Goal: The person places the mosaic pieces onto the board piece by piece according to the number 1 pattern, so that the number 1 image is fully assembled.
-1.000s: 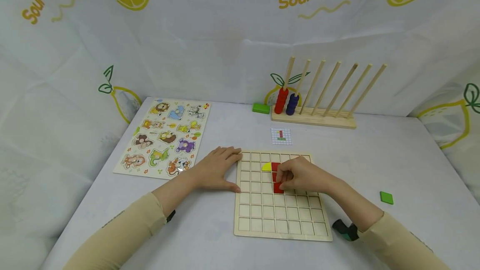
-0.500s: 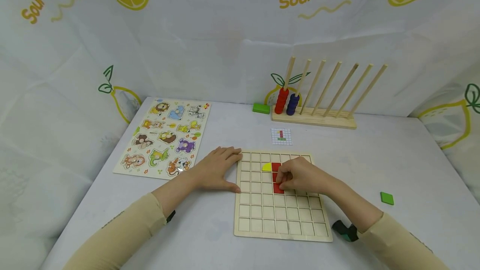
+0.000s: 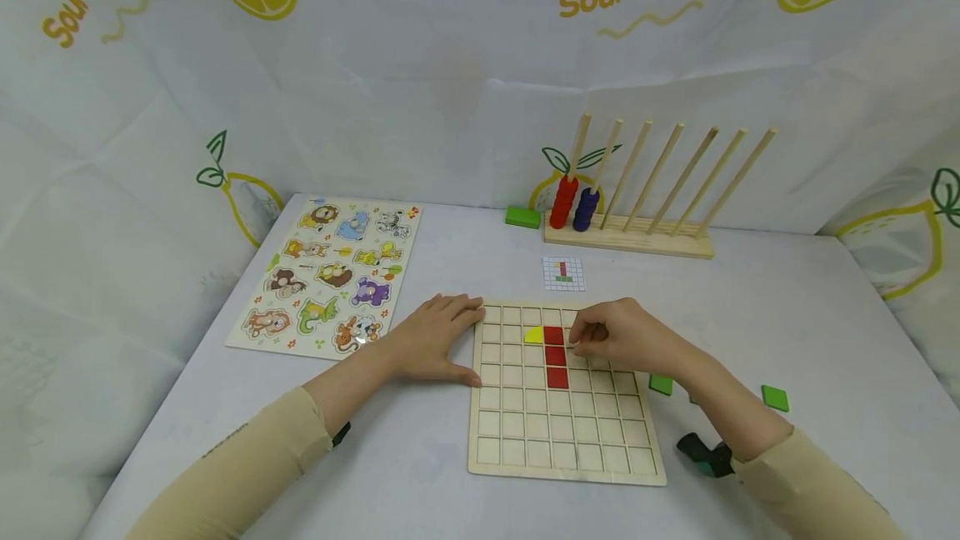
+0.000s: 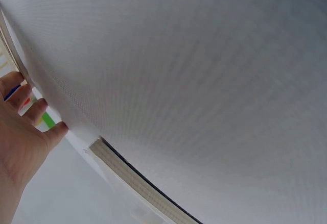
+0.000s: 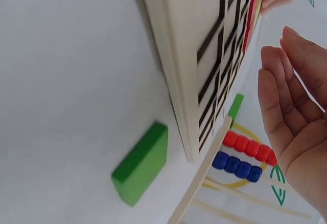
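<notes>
In the head view, a square wooden grid board (image 3: 517,425) lies on the table. Three red square tiles (image 3: 556,356) form a column in it, and a yellow rounded tile (image 3: 534,336) sits left of the top one. My left hand (image 3: 433,342) rests at the board's left edge, fingers spread. My right hand (image 3: 628,342) hovers over the board just right of the red tiles. The right wrist view shows this hand (image 5: 296,109) with loosely bent fingers and nothing between them. A green square tile (image 5: 140,165) lies beside the board, below that hand.
Two green tiles show plainly right of the board, one near (image 3: 661,385) and one farther out (image 3: 776,397). A small pattern card (image 3: 563,274) lies behind the board. An animal puzzle (image 3: 360,269) is at left; a peg abacus (image 3: 628,238) and green block (image 3: 522,217) stand at the back.
My right hand has come off the red tiles and moved up and to the right. The full red column and a green tile by the board now show. My left hand has stayed still.
</notes>
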### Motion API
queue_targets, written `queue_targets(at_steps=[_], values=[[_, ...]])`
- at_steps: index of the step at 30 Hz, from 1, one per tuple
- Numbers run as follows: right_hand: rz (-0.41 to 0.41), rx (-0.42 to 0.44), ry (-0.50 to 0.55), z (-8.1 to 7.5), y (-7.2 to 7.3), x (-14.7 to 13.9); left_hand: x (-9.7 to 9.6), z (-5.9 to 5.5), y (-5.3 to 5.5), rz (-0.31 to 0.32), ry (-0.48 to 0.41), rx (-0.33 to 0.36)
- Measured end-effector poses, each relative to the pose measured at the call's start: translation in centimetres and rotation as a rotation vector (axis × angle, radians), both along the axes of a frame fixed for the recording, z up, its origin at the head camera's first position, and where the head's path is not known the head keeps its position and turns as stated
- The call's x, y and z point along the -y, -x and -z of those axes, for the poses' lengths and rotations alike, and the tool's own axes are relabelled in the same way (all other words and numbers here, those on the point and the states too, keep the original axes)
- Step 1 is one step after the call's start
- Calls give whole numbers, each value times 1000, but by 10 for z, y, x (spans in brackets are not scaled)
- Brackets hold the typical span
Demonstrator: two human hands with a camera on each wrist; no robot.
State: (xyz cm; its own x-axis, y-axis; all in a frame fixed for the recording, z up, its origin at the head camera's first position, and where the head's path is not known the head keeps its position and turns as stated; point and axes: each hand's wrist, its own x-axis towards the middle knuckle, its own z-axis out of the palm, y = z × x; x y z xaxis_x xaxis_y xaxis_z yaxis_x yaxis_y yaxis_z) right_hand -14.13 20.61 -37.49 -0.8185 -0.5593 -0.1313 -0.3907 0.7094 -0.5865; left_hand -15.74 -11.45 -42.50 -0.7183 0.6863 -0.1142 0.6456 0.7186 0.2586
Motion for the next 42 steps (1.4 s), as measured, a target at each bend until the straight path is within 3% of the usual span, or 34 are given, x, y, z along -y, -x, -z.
queue_targets(at_steps=[9,19,25,32,42], values=[[65,-30,-2,-9,1,-22,0,-1,-1,-3,-4,3],[89,-2,-9,-8,-1,-56,-1,-1,-1,-3,6,1],[99,66,-13,-4,-1,-79,-1,-3,-1,-2,4,0],[42,160,1,3,-1,-99,-2,-3,-1,-2,5,3],[36,340,34,12,-1,-109,-2,-1,-1,-1,4,-1]])
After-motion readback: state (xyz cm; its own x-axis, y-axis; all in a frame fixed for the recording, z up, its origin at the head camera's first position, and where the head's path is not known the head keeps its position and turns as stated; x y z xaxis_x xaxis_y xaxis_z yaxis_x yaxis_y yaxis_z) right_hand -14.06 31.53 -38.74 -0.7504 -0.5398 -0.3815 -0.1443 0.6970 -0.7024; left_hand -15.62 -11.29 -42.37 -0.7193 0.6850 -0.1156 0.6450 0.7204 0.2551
